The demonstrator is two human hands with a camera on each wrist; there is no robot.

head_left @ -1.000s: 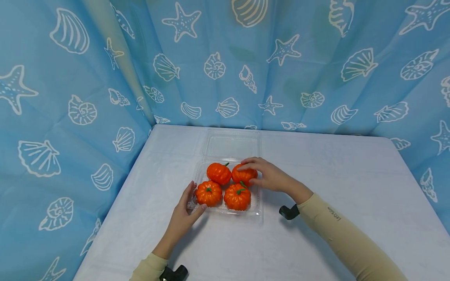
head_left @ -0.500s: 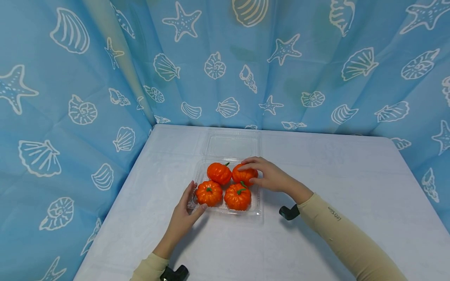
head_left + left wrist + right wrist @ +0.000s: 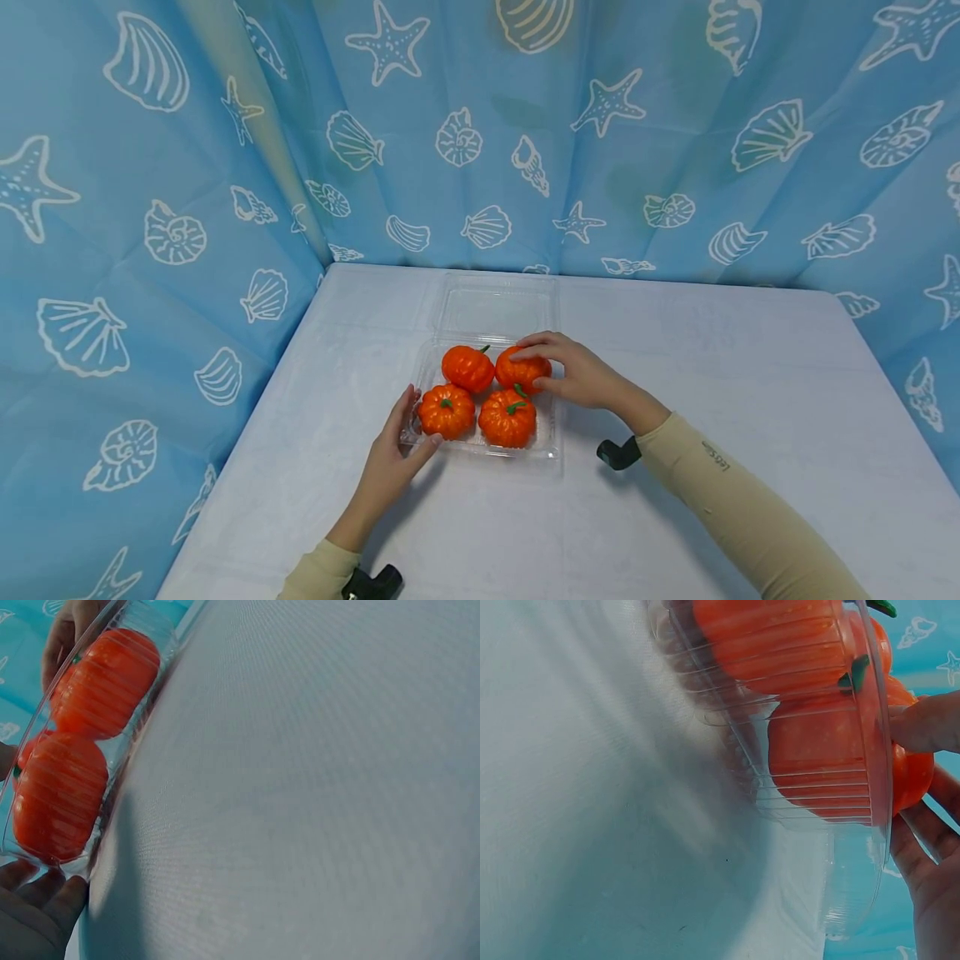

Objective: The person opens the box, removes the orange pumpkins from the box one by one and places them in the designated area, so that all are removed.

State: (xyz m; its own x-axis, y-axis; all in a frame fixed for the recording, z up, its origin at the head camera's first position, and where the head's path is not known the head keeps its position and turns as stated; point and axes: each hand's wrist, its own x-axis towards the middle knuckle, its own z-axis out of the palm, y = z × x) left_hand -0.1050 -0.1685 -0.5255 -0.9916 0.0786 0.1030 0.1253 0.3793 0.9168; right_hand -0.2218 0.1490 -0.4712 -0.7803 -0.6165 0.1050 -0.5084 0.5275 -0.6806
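A clear plastic clamshell box (image 3: 555, 442) stands on the table with several small orange toy pumpkins inside, in two rows. Its lid (image 3: 497, 307) lies folded back behind it. My left hand (image 3: 386, 475) grips the near left corner, thumb at the front rim by one pumpkin (image 3: 446, 412), fingers along the left wall. At the far right, my right hand (image 3: 573, 371) holds another pumpkin (image 3: 517, 373), thumb on its near side and fingers over its far side. That pumpkin sits inside the box wall in the right wrist view, where fingertips (image 3: 922, 724) press it.
A white cloth covers the table (image 3: 675, 350). Behind and to the left hangs a blue curtain (image 3: 420, 183) printed with shells and starfish. Black wrist cameras (image 3: 618, 454) jut out below both sleeves.
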